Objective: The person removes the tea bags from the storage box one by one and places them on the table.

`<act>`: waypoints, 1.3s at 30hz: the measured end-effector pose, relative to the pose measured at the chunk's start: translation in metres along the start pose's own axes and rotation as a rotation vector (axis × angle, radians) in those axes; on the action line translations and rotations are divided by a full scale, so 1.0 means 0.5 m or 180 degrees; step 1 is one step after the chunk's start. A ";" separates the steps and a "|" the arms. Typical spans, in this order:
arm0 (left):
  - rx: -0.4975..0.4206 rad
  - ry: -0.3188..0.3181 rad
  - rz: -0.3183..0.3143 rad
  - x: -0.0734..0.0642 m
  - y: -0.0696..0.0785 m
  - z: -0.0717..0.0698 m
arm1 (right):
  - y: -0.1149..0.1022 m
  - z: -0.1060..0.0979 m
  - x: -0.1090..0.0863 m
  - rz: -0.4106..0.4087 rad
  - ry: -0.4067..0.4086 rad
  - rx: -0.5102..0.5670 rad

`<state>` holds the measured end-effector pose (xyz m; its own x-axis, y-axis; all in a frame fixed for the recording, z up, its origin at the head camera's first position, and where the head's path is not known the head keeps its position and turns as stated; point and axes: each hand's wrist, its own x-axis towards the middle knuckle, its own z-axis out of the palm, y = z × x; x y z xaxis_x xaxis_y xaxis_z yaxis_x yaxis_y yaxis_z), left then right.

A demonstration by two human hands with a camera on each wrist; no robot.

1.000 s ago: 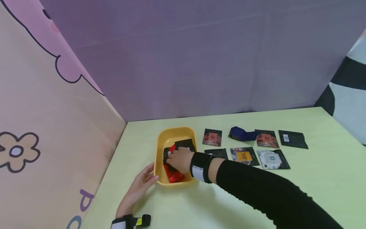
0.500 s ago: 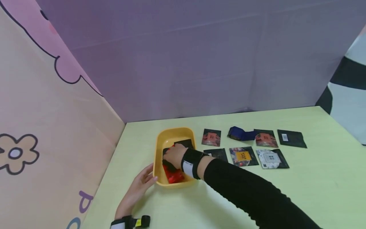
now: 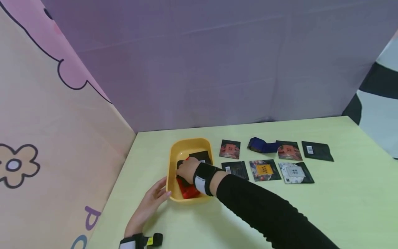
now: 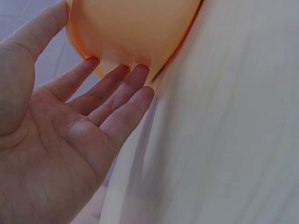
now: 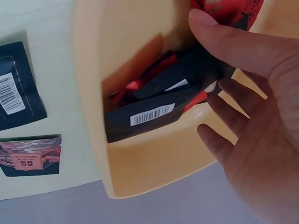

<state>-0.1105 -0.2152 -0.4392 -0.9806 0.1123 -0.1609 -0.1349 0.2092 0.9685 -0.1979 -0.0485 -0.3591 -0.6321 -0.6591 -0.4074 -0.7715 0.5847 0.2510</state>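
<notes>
My left hand (image 3: 153,199) touches the near left corner of a yellow plastic bin (image 3: 171,162). In the left wrist view its fingertips lie against the outside of the wall, the thumb beside the rim. My right hand (image 5: 261,93) reaches into the bin, which holds black tea bags (sachets) (image 5: 149,117) with barcodes and a shiny red sachet (image 3: 189,192). The right thumb lies on the red one in the right wrist view; the fingers are spread beside the dark sachets, with a wide gap to the thumb. The hand covers part of the contents.
Right of the bin, several tea sachets lie flat in two rows, among them an orange-labelled one (image 3: 265,170), a white-printed one (image 3: 295,172) and a black barcoded one (image 3: 317,151). A folded dark blue packet (image 3: 263,145) overlaps its neighbour. A purple backdrop (image 3: 202,69) stands behind the table.
My right hand has shifted slightly left inside the bin, its forearm sliding left and down. The left hand stays at the bin's corner.
</notes>
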 end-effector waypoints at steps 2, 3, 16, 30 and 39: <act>-0.0021 -0.0006 -0.0013 0.000 0.001 0.000 | 0.002 0.002 0.003 0.0030 -0.0028 -0.0005; -0.0022 -0.0006 -0.0016 0.000 0.001 0.000 | 0.003 0.003 0.005 0.0048 -0.0044 0.0000; -0.0014 -0.0034 0.0029 0.006 0.004 0.001 | 0.008 0.002 -0.005 0.0104 -0.0022 0.0244; -0.0016 -0.0027 -0.0024 0.000 0.000 0.000 | 0.048 0.011 -0.003 0.0234 0.0045 0.1898; -0.0034 -0.0022 -0.0012 -0.002 0.003 -0.001 | 0.084 -0.002 -0.060 -0.0609 0.0412 0.3018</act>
<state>-0.1098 -0.2156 -0.4375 -0.9791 0.1181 -0.1658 -0.1402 0.1992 0.9699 -0.2116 -0.0046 -0.3355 -0.5491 -0.7962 -0.2540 -0.5190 0.5630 -0.6431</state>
